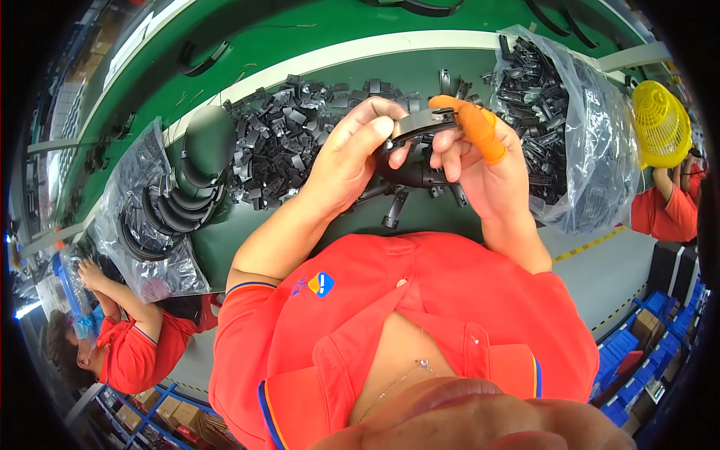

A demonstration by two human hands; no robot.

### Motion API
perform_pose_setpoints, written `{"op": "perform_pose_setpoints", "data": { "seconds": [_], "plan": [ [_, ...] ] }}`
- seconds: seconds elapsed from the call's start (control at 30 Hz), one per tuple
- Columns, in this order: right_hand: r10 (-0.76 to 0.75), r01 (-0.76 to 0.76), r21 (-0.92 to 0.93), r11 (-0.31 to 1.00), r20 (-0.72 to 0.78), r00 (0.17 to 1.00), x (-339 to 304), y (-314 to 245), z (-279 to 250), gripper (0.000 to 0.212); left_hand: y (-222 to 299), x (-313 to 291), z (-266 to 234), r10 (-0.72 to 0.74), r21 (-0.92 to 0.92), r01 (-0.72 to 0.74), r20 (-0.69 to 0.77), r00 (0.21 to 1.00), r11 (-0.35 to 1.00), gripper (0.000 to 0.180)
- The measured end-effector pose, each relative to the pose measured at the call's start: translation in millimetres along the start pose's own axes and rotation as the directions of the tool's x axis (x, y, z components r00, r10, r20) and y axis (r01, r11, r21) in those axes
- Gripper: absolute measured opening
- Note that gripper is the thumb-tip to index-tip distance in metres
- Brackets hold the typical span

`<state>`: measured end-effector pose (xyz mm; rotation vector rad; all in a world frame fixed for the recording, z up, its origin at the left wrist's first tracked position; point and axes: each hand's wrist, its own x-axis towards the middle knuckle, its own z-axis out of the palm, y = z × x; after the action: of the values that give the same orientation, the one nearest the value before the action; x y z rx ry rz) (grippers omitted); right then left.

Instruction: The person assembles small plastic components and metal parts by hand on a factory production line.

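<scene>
Between my two hands is a black curved headband-like part (424, 124), raised above the green work table (262, 232). My left hand (341, 154) pinches one end with thumb and fingers. At the other end my right hand (487, 154) is closed around the part; orange finger covers (476, 127) sit on some of its fingers. A rounded black piece (409, 174) shows below the fingers, and I cannot tell whether it belongs to the held part. Several loose black hinge-like pieces (391, 210) lie on the table beneath my hands.
Left of my hands spreads a heap of small black plastic pieces (274, 139). Curved black bands (180, 210) lie on a clear plastic bag (184, 277) farther left. At right stands another bag (607, 150) of black parts, near a yellow fan (660, 124). Co-workers in red sit on both sides.
</scene>
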<state>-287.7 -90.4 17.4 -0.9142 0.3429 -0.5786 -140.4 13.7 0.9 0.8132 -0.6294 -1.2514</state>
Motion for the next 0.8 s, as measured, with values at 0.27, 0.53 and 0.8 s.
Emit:
{"op": "perform_pose_setpoints", "data": {
  "seconds": [0.27, 0.53, 0.8],
  "plan": [
    [-0.002, -0.001, 0.041, 0.999, 0.065, 0.998, 2, 5, 8, 0.041, -3, 1, -4, 0.125, 0.306, -0.140, 0.067, 0.990, 0.942, 0.032],
    [-0.007, 0.008, -0.026, 1.000, 0.013, 1.000, -3, 7, 18, 0.038, -10, -1, 2, 0.169, 0.192, -0.176, 0.052, 0.984, 0.966, 0.030],
    [-0.038, 0.033, -0.216, 0.976, -0.020, 0.999, -7, 2, 21, 0.029, -20, -3, -6, 0.235, 0.433, -0.227, 0.036, 0.971, 0.872, 0.021]
  ]
}}
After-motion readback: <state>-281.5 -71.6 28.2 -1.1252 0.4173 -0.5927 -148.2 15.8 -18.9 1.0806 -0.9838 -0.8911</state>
